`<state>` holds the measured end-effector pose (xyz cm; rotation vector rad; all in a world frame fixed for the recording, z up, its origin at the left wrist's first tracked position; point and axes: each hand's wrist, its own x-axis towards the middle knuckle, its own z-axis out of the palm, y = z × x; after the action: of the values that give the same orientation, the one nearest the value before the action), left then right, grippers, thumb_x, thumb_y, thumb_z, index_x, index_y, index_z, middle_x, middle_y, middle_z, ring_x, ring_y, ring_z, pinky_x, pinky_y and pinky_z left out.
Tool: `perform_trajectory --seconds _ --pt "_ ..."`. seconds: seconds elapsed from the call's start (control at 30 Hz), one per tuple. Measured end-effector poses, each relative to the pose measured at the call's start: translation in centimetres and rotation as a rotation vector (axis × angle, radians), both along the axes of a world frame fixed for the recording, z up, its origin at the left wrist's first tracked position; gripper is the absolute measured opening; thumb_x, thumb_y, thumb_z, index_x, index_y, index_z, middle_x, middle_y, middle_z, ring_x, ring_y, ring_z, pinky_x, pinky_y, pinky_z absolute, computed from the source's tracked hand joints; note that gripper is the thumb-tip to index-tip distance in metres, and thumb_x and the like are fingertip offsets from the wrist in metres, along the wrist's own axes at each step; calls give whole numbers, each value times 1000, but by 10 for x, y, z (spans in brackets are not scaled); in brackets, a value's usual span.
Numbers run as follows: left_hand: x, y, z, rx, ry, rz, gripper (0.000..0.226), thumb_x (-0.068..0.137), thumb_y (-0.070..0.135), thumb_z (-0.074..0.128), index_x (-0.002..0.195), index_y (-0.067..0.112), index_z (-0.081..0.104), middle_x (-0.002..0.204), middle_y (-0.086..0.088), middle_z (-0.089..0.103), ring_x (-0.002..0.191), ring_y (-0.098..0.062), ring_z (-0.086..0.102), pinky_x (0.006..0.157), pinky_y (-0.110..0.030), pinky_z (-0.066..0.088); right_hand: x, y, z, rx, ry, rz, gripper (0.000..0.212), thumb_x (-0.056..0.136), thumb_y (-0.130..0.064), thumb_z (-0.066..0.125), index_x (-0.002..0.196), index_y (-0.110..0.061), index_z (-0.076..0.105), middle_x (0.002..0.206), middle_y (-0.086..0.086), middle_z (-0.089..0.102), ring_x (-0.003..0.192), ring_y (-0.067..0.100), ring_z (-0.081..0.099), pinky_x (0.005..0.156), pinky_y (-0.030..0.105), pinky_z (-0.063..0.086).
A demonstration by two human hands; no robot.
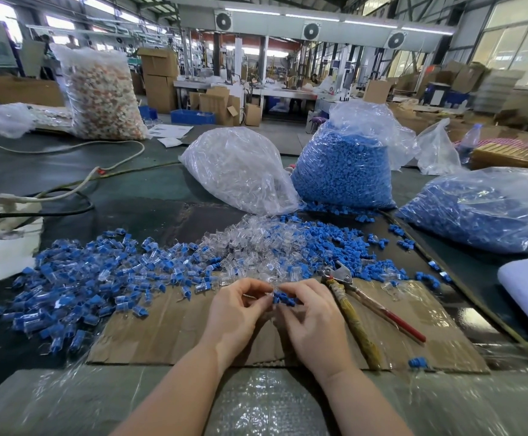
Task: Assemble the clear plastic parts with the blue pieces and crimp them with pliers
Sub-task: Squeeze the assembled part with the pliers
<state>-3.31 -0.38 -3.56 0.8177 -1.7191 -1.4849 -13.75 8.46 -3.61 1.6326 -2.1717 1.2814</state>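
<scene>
1. Now at the fitting step: right hand [314,322] pinches a blue piece [283,298] at its fingertips; left hand [236,313] fingers are curled in vs. it, prob. on a clear part, too see-through to confirm.
2. Pliers [350,305] lie untouched just right of the grip, on the cardboard [168,335].
3. Next, likely: seat blue into clear, then the right hand frees up to take the pliers & crimp.
4. Loose clear parts [250,243] sit just beyond the grip.
</scene>
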Motion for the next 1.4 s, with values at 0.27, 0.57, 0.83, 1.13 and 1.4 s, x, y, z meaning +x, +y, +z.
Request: perform_trajectory --seconds 0.27,0.57,0.83,1.13,1.4 --pt "-2 -2 0 146 63 17 11 83 -4 63 86 6 66 83 -16 66 74 -18 64 63 -22 55 -38 23 19 671 37 -678 62 92 -56 38 142 -20 28 145 10 36 135 27 31 110 49 22" --pt "-1 -9 3 216 107 53 14 85 -2 61 88 10 66 81 -10 68 63 -7 65 55 -15 50 -38 29 25 789 170 -633 37 98 -42 33 120 -13 44 129 11 45 116 26 43 91 36 40" --pt "-5 -18 1 439 228 84 11 85 -3 60 92 5 63 66 -4 70 57 -12 65 49 -22 53 -17 18 52 644 -232 -140 31 101 -34 33 92 -10 51 84 3 55 70 16 48 66 32 41" --pt "-7 -23 -3 470 226 143 11 85 -2 61 89 7 65 71 -6 70 57 -13 65 46 -22 50 6 16 71 711 -513 145 25 92 -19 49 69 -16 44 57 -3 40 44 8 36 43 19 27" --pt "-6 -21 0 457 241 201 10 84 -3 61 85 6 64 74 -8 67 54 -10 65 47 -18 49 10 13 78 789 -358 171 24 84 -6 43 65 -20 40 59 -3 40 45 8 34 39 18 26"
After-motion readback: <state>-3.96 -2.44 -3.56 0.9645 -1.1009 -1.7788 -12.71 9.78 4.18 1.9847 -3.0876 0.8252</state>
